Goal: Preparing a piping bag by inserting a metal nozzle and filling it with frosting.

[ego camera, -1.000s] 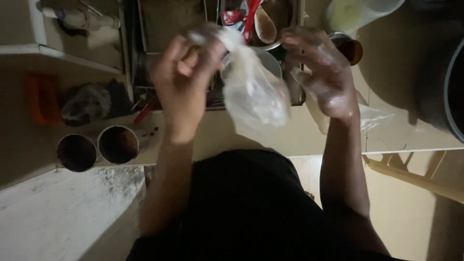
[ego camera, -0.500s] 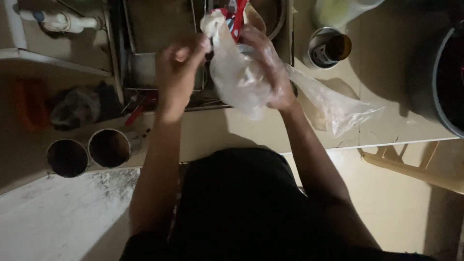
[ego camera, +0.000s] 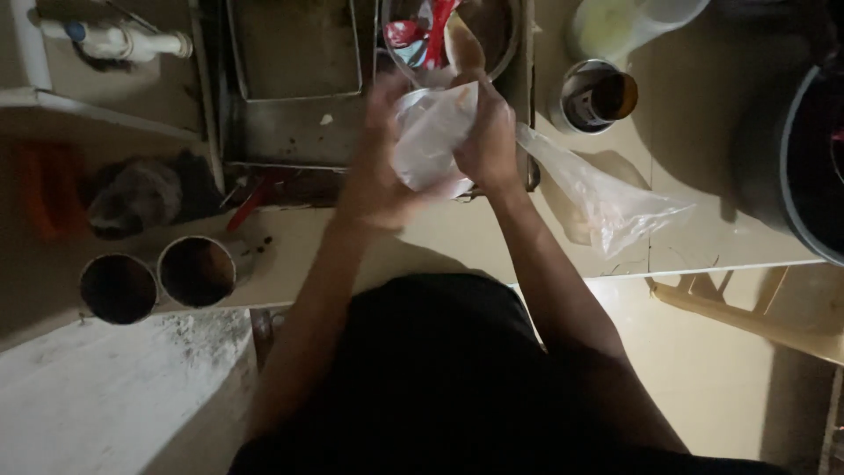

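Both my hands are closed around a small clear plastic bag (ego camera: 429,139) held above the front edge of a metal sink. My left hand (ego camera: 380,171) grips the bag from the left and below. On the bag's right side my right hand (ego camera: 488,141) pinches it. A second clear plastic bag (ego camera: 607,198) lies flat on the pale counter just right of my right wrist. Behind my hands a round metal bowl (ego camera: 505,40) in the sink holds red utensils (ego camera: 420,35).
A metal cup (ego camera: 598,95) with dark liquid stands on the counter to the right, a pale plastic jug (ego camera: 620,22) behind it. A large dark pot (ego camera: 804,149) sits at far right. Two dark round tins (ego camera: 158,277) stand at the left; a wooden stool (ego camera: 756,308) is below the counter.
My hands have come together on the clear bag and moved it down from near the bowl toward the sink's front edge. The view has shifted slightly.
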